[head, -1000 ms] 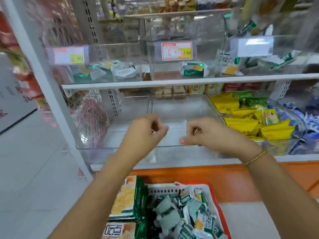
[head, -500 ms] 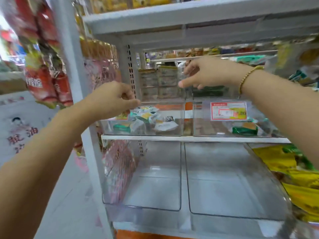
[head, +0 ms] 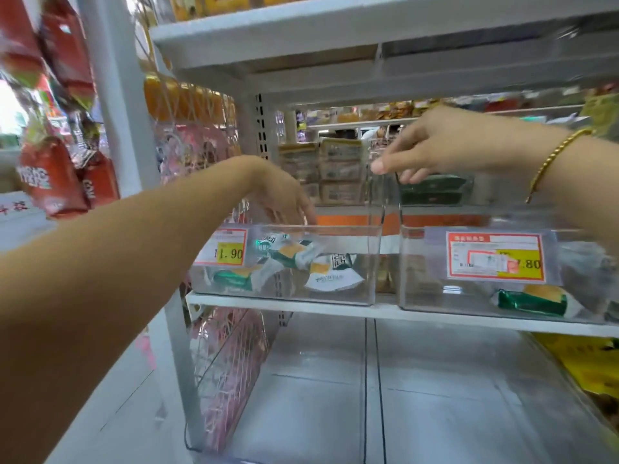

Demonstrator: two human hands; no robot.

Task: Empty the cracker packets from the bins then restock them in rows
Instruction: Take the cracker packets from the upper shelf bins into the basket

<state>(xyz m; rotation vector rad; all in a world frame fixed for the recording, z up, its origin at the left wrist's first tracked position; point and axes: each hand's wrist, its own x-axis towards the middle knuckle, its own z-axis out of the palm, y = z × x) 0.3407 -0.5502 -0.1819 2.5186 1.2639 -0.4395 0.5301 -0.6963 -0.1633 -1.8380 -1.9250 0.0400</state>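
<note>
Now the cracker packets [head: 288, 254] lying in the clear bin [head: 361, 269] at mid-frame should be scooped out together. The left hand [head: 281, 195] is dipped over the rim, grip released; whether the right hand [head: 442, 145] grasps the bin wall cannot be told.

The one head-worn camera is looking forward and a little downward at the left end of a white shelf unit [head: 301, 31], sitting so near that the left clear bin [head: 351, 279] and the right clear bin [head: 422, 283] are filling the centre of the frame. It is facing the shelf front at a slight angle (the wide lens is bending the upright post [head: 117, 112] and the shelf edges near the margins), and it is framing the left hand [head: 284, 199] across the lower left and the right hand [head: 432, 145] from the right edge.
</note>
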